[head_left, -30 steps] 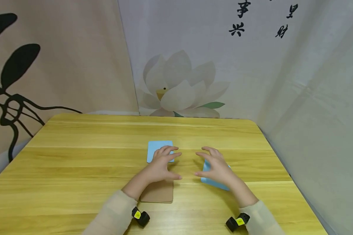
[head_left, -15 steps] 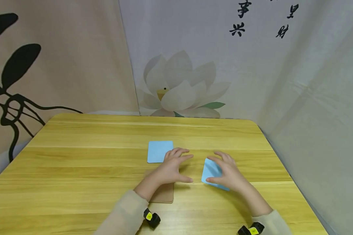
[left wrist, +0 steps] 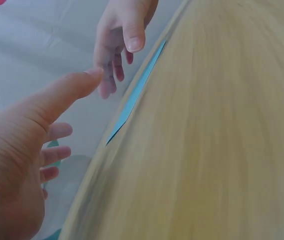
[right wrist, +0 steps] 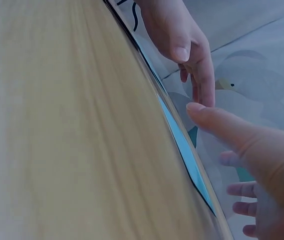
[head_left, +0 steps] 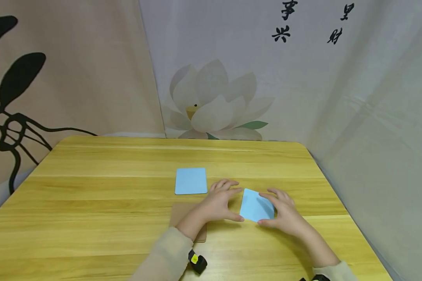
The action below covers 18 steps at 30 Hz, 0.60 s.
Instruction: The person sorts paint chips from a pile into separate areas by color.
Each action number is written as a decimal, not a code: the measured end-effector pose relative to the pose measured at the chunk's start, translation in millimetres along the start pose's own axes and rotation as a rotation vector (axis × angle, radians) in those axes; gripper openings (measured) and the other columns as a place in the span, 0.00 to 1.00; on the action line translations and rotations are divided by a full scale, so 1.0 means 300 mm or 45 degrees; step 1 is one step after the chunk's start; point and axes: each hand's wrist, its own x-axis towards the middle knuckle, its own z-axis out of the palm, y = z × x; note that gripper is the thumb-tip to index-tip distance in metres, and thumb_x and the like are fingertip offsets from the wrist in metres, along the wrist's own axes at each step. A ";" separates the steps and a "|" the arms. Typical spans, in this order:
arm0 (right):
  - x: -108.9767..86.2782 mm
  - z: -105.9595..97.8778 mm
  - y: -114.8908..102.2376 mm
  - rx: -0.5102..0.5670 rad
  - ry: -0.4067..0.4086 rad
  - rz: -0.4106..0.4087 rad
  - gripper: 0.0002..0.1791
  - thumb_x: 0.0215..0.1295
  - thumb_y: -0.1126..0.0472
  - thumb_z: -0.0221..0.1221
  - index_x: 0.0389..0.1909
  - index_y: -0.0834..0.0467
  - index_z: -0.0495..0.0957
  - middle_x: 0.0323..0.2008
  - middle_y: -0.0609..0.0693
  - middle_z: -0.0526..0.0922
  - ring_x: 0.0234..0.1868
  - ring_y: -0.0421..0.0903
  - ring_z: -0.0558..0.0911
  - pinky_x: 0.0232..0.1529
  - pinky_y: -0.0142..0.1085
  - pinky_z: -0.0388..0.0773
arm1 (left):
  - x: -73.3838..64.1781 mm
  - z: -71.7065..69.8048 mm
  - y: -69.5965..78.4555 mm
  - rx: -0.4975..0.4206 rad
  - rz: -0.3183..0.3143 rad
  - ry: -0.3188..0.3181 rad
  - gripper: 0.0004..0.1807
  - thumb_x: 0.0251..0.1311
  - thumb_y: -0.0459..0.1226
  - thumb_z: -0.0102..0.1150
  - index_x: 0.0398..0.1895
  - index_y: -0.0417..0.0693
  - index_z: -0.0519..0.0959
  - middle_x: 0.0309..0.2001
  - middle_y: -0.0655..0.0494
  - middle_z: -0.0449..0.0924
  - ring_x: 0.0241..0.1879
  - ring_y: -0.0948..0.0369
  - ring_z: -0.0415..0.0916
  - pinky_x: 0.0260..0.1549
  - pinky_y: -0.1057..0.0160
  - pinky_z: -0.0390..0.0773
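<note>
A thin light-blue square sheet lies turned askew on the wooden table between the two hands. My left hand hovers at its left side, thumb and fingers spread apart. Over its right part is my right hand, also with spread fingers and covering a little of the edge. Both wrist views show a gap between the hands and the tabletop; the left hand and the right hand hold nothing. A second light-blue square lies behind the left hand. Under the left forearm is a brown square, partly hidden.
The wooden table reaches back to a fabric backdrop printed with a lotus and black characters. Another curtain hangs along the right side. A small black camera sits at the left wrist.
Both hands have shifted to the right, the left one from over the far blue square to beside the askew one. The right hand uncovers more of that sheet. The squares stay in place.
</note>
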 end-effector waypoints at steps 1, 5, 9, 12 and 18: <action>-0.005 -0.002 0.005 0.006 -0.002 -0.005 0.47 0.43 0.42 0.74 0.65 0.55 0.70 0.65 0.63 0.62 0.65 0.64 0.57 0.57 0.64 0.48 | 0.005 0.005 0.003 0.004 -0.003 -0.005 0.49 0.43 0.62 0.70 0.69 0.52 0.67 0.70 0.52 0.58 0.70 0.51 0.48 0.65 0.44 0.44; -0.022 -0.009 0.024 0.018 -0.007 -0.018 0.47 0.43 0.41 0.73 0.64 0.56 0.70 0.65 0.64 0.62 0.64 0.65 0.58 0.57 0.64 0.48 | 0.022 0.024 0.013 0.041 -0.009 -0.016 0.50 0.42 0.62 0.70 0.69 0.53 0.67 0.70 0.53 0.58 0.69 0.52 0.48 0.65 0.45 0.45; -0.033 -0.015 0.041 0.024 -0.023 -0.021 0.48 0.43 0.40 0.73 0.65 0.56 0.69 0.65 0.63 0.62 0.64 0.64 0.58 0.58 0.65 0.47 | 0.039 0.041 0.020 0.076 -0.021 -0.020 0.50 0.41 0.62 0.70 0.69 0.54 0.67 0.70 0.55 0.58 0.69 0.53 0.50 0.65 0.46 0.47; -0.041 -0.019 0.051 0.033 -0.039 -0.020 0.49 0.43 0.40 0.73 0.66 0.56 0.69 0.65 0.63 0.62 0.65 0.64 0.57 0.58 0.65 0.46 | 0.050 0.049 0.026 0.087 -0.029 -0.019 0.50 0.40 0.62 0.71 0.69 0.55 0.67 0.70 0.56 0.59 0.68 0.54 0.51 0.64 0.46 0.48; -0.054 -0.022 0.068 0.066 -0.076 0.000 0.50 0.44 0.40 0.72 0.67 0.56 0.67 0.66 0.64 0.60 0.66 0.66 0.54 0.57 0.69 0.44 | 0.062 0.063 0.028 0.111 -0.038 -0.031 0.52 0.39 0.63 0.71 0.70 0.55 0.66 0.69 0.56 0.60 0.68 0.54 0.52 0.64 0.46 0.50</action>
